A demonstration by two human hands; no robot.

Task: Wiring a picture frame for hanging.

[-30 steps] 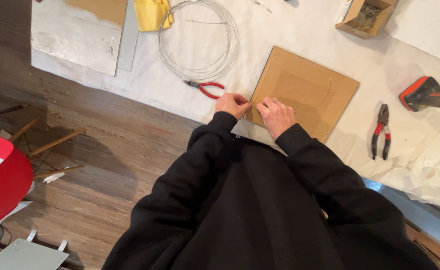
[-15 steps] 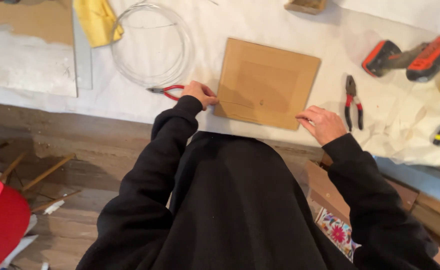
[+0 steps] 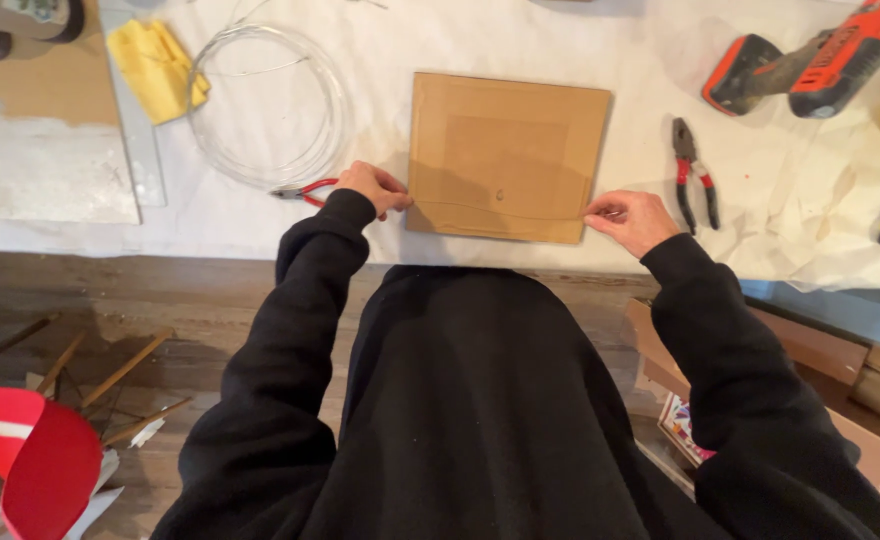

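Note:
A square brown board (image 3: 505, 150) lies flat on the white-covered table (image 3: 560, 40). A thin wire (image 3: 500, 211) runs across its near part. My left hand (image 3: 375, 188) pinches the wire's left end at the board's left edge. My right hand (image 3: 632, 218) pinches the other end at the board's right edge. Both hands hold the wire stretched over the board. Red-handled cutters (image 3: 305, 192) lie just left of my left hand.
A coil of clear wire (image 3: 265, 105) and a yellow cloth (image 3: 158, 68) lie at the left. Red-handled pliers (image 3: 693, 170) and an orange-and-black drill (image 3: 810, 60) sit at the right. A painted board (image 3: 45, 180) rests far left. Wood scraps litter the floor.
My hands have spread apart from the board's near corner to its two sides, drawing the wire out across it. The view has shifted so the board sits square in front of me.

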